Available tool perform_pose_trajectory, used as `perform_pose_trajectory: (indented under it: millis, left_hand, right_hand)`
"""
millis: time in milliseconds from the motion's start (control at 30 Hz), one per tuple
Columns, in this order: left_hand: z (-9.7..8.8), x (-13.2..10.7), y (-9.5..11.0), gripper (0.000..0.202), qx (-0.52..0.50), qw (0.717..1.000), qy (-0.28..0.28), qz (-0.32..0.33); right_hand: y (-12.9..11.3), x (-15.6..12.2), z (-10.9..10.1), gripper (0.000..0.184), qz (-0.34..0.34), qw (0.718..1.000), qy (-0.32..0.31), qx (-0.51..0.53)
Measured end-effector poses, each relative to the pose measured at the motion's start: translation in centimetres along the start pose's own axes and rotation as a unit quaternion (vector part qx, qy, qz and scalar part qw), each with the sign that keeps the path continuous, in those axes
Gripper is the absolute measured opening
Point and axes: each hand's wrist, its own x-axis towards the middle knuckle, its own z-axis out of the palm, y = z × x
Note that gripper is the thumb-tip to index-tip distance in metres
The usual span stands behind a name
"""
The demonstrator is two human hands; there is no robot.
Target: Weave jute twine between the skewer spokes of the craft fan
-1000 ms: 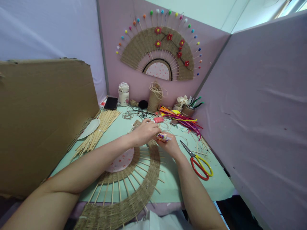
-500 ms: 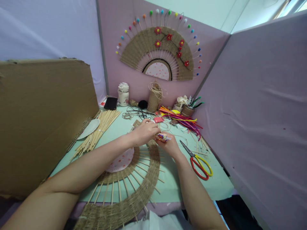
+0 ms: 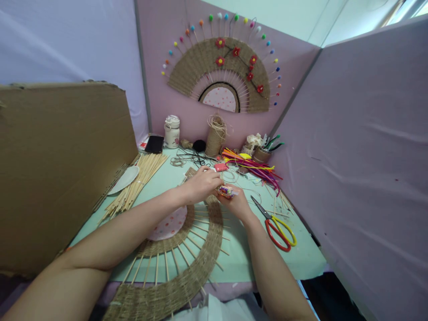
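Note:
A woven twine fan (image 3: 187, 276) with thin wooden sticks and a dotted pink-and-white centre lies at the table's front, one end under my hands. My right hand (image 3: 236, 203) is closed around a small multicoloured patterned object (image 3: 226, 191) with a whitish end; its kind is unclear. Right beside it, my left hand (image 3: 203, 183) bends its fingers down over the fan's upper end. Its fingertips are mostly hidden, so what they pinch does not show. Scissors (image 3: 272, 223) with one red and one yellow handle lie to the right of my right hand.
Bamboo sticks (image 3: 143, 176) and a white plate (image 3: 124, 180) lie left, by a cardboard panel (image 3: 63, 169). Behind are a white bottle (image 3: 172, 132), a twine spool (image 3: 216, 138) and coloured pipe cleaners (image 3: 256, 167). A finished fan (image 3: 194, 67) hangs on the back wall.

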Motion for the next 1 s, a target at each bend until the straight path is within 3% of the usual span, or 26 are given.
perform_pose_trajectory:
  millis: [1000]
  left_hand:
    - [0.0, 0.05, -0.05, 0.014, 0.0, 1.0, -0.003, 0.0]
  right_hand:
    - [0.17, -0.02, 0.25, 0.014, 0.003, 1.0, 0.002, -0.002]
